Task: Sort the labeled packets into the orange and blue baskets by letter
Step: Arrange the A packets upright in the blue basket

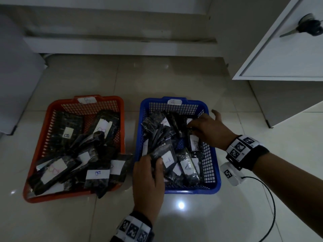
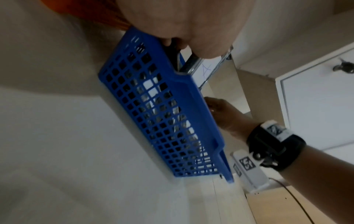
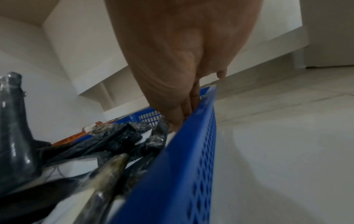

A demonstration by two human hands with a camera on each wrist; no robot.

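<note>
On the tiled floor stand an orange basket [image 1: 45,137] tagged B, on the left, and a blue basket [image 1: 209,163] tagged A, on the right. Both hold several dark packets with white letter labels. My left hand [image 1: 151,163] is at the blue basket's near-left corner and pinches a dark packet [image 1: 167,159] between thumb and fingers. In the left wrist view the left hand's fingertips [image 2: 168,42] sit at the blue basket's rim [image 2: 153,121]. My right hand [image 1: 201,126] reaches in from the right, thumb stuck out. Its straight fingers [image 3: 188,104] rest on packets beside the blue wall [image 3: 182,166].
A white cabinet door [image 1: 279,49] with a dark handle [image 1: 305,27] juts in at the upper right. A grey unit [image 1: 17,75] stands at the left and a low step [image 1: 122,46] runs along the back. A black cable [image 1: 272,206] loops from my right wrist across the floor.
</note>
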